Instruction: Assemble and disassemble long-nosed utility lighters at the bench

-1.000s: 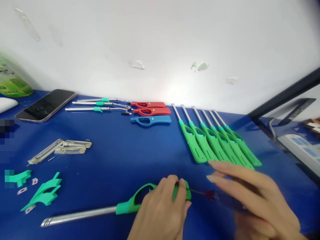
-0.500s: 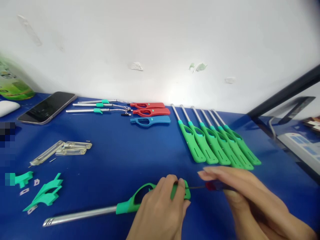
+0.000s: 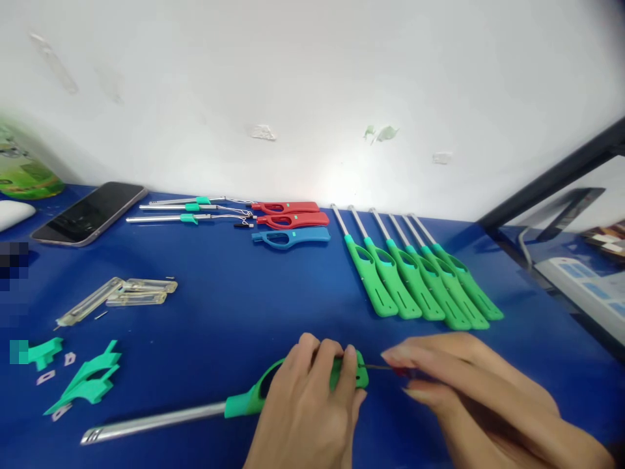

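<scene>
A green long-nosed gas lighter (image 3: 239, 404) lies across the front of the blue table, its metal tube pointing left. My left hand (image 3: 312, 397) is closed over its handle and presses it down, hiding much of the grip. At the right, my right hand (image 3: 469, 391) is closed around a screwdriver (image 3: 401, 372) whose red handle shows only in part between the fingers. The thin shaft reaches left to the end of the lighter's handle, where the tip appears to touch it. Whether it sits in a screw I cannot tell.
Several assembled green lighters (image 3: 410, 280) stand in a slanted row at the back right. Red handles (image 3: 293, 221), a blue handle (image 3: 297, 237) and metal tubes with wires lie by the wall. Left are clear tanks (image 3: 137, 293), teal parts (image 3: 88, 384) and a phone (image 3: 90, 213).
My right-hand fingers have closed further around the screwdriver handle, covering more of it. My left hand stays on the lighter, its fingers slightly shifted. The view has moved a little.
</scene>
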`<state>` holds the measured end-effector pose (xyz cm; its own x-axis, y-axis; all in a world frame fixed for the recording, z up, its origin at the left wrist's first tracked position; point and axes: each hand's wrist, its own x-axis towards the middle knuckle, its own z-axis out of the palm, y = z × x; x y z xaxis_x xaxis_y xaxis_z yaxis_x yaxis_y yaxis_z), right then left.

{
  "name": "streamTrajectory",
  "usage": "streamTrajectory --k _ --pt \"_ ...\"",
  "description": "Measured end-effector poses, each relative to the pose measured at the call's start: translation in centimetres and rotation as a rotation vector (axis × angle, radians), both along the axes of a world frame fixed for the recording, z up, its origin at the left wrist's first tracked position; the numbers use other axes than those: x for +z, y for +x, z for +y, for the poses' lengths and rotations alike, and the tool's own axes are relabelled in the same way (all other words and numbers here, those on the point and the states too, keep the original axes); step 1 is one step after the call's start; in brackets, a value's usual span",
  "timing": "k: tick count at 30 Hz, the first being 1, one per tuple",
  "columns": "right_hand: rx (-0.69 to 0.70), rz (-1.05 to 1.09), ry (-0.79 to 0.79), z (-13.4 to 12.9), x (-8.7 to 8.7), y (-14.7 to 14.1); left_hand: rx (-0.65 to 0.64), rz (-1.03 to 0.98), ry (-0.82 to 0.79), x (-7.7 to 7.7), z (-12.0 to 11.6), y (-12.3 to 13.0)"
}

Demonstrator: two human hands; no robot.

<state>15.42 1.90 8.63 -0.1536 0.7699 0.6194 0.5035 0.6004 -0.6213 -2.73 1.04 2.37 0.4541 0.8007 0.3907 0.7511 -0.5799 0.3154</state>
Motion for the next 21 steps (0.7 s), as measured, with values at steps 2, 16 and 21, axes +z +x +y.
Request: streamTrajectory --k 2,16,21 --pt "0.009 -0.003 0.057 0.5 -0.1 0.2 -0.014 -0.006 -0.012 0.1 0.0 -0.2" --pt "-0.028 0.088 0.025 0.6 0.3 -0.5 0.003 0.018 0.002 -0.3 -0.6 -0.7" --pt "-0.106 0.072 -0.012 0.2 0.7 0.2 -0.018 0.082 0.088 -0.9 -0.2 -0.9"
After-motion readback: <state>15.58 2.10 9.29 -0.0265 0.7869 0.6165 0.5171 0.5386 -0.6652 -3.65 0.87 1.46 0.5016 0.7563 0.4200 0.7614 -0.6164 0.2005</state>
